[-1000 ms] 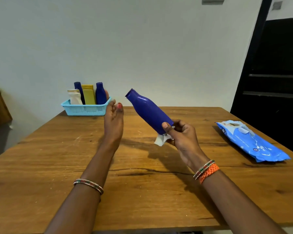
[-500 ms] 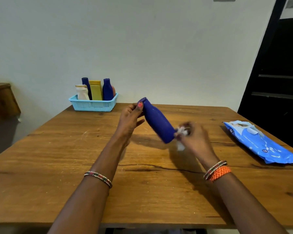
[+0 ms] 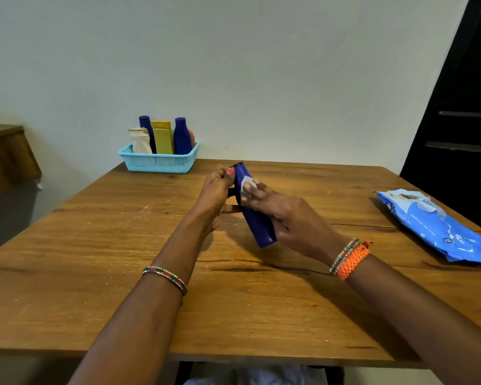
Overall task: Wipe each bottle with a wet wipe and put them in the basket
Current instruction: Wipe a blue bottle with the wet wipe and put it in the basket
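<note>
A dark blue bottle (image 3: 257, 226) is held tilted above the middle of the wooden table (image 3: 95, 273), its cap end pointing away from me. My left hand (image 3: 215, 194) grips the bottle near its cap. My right hand (image 3: 286, 218) lies along the bottle's right side and presses a small white wet wipe (image 3: 246, 186) against its upper part with the fingertips. A light blue basket (image 3: 157, 162) stands at the table's far left edge by the wall, holding several bottles: white, yellow, two dark blue and an orange one mostly hidden.
A blue pack of wet wipes (image 3: 439, 227) lies near the table's right edge. A dark doorway (image 3: 461, 120) is at the right. A wooden piece of furniture (image 3: 6, 154) stands at the left beyond the table.
My left hand has taken hold of the bottle's cap end. My right hand moved from the bottle's base up along its side, carrying the wipe toward the cap.
</note>
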